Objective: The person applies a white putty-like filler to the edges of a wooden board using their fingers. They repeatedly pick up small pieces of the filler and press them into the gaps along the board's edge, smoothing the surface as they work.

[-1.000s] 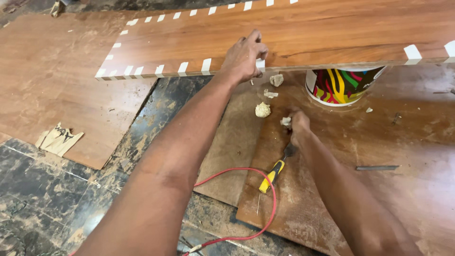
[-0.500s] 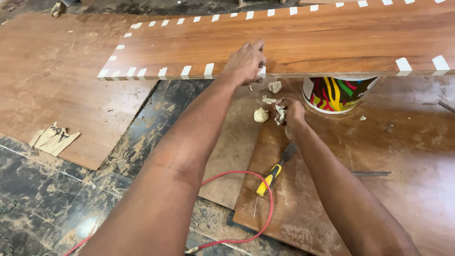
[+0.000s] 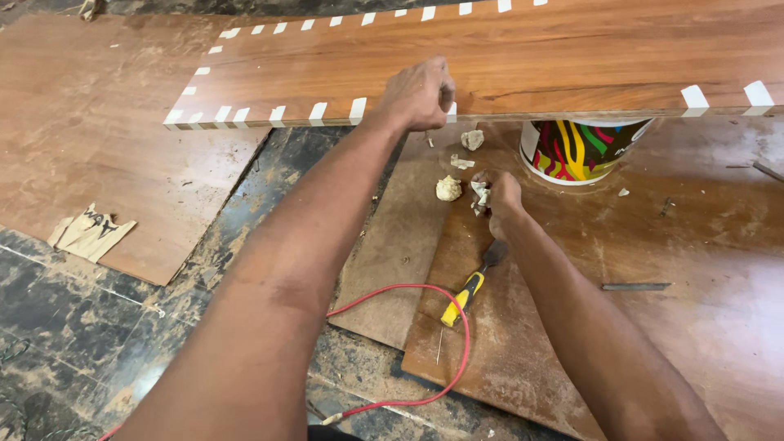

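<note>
Head view. Since the earlier frames the right hand (image 3: 500, 196) has been lifted off the sheet and is now closed on a pale crumpled wad (image 3: 480, 196). The left hand (image 3: 418, 94) is kept curled shut on the near edge of the taped wooden panel (image 3: 523, 57) (propped on 1 striped bucket (image 3: 581, 151)). A yellow-handled screwdriver (image 3: 469, 290) is left on the board.
</note>
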